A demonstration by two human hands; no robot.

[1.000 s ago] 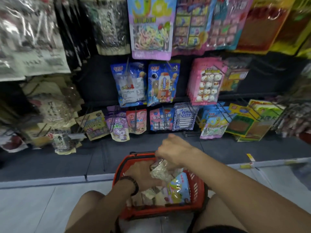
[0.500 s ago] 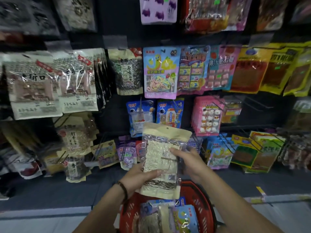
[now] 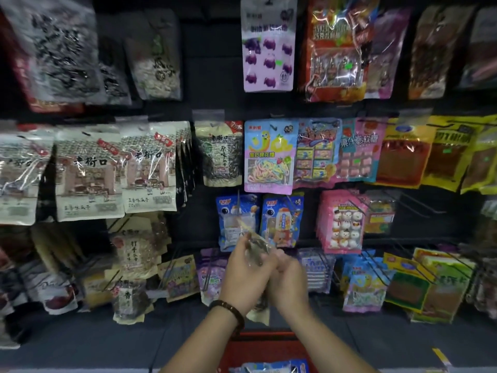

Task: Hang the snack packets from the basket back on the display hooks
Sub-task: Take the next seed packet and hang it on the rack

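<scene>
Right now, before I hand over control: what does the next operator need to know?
Left hand: grips the packet.
Right hand: grips it too.
Packet: tilted, in front of the display, not hung yet.
Basket: below the hands, with more packets inside.
Done: one packet is out of the basket.
Left: hang it, then hang the ones in the basket.

Packet [image 3: 255,245] between left hand [image 3: 246,278], right hand [image 3: 290,285]
</scene>
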